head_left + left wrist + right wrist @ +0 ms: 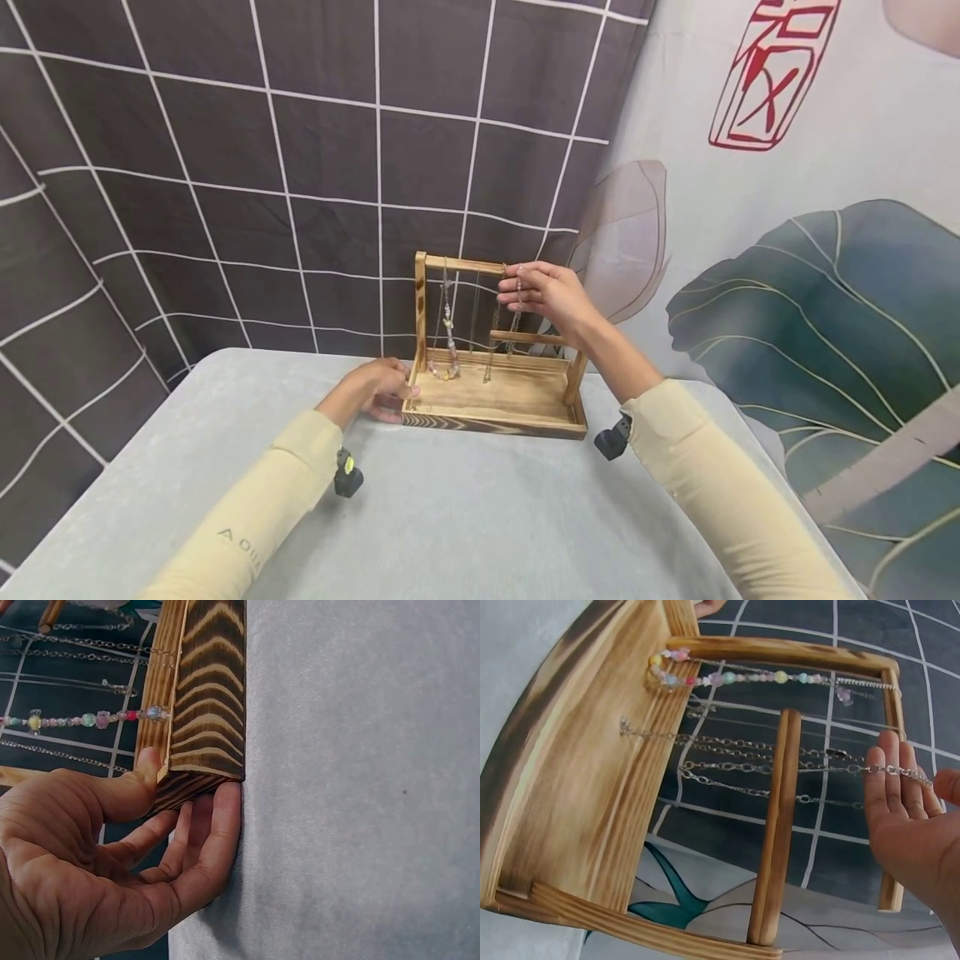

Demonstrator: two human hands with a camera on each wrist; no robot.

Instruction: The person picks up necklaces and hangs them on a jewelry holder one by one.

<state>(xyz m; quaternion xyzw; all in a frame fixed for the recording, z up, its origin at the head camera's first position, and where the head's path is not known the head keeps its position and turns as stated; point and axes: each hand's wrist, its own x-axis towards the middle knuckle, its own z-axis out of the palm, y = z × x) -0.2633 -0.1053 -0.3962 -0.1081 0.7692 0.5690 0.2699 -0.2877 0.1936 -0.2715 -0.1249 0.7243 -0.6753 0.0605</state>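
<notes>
A wooden jewelry stand (491,404), with a tray base and a hanging bar, stands on the table. My left hand (112,855) grips the tray's left end, thumb over the rim and fingers at the underside. A pastel beaded necklace (757,677) hangs near the left end of the top bar. Silver chain necklaces (735,742) hang farther right, some reaching down to the tray. My right hand (551,293) is by the bar's right part, fingers extended. A silver chain (855,769) runs across those fingers; whether the thumb presses it is unclear.
A shorter lower bar (776,825) sticks out from the stand's right post. Grey-blue cloth (480,517) covers the table. Behind it hang a dark curtain with white grid lines (322,150) and a pale curtain with leaf prints (825,292).
</notes>
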